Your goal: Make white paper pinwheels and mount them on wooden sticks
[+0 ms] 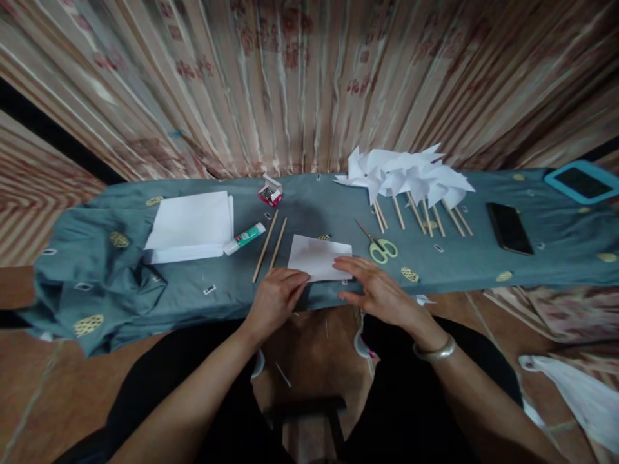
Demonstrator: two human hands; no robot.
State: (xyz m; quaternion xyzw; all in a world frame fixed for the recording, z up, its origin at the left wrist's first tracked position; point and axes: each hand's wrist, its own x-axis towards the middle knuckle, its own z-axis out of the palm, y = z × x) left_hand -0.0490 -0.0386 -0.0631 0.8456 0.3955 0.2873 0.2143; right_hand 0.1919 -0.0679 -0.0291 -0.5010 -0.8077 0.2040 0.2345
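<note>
paper sheet: white, flat, creased | our left hand at 7 o'clock, right hand at 5 | fingers flat, pressing it, gripping nothing

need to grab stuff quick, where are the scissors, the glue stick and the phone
scissors (383, 250): head view, on the green handle loops
glue stick (244, 238): head view, middle of the white and green tube
phone (509, 227): head view, centre of the dark screen
</note>
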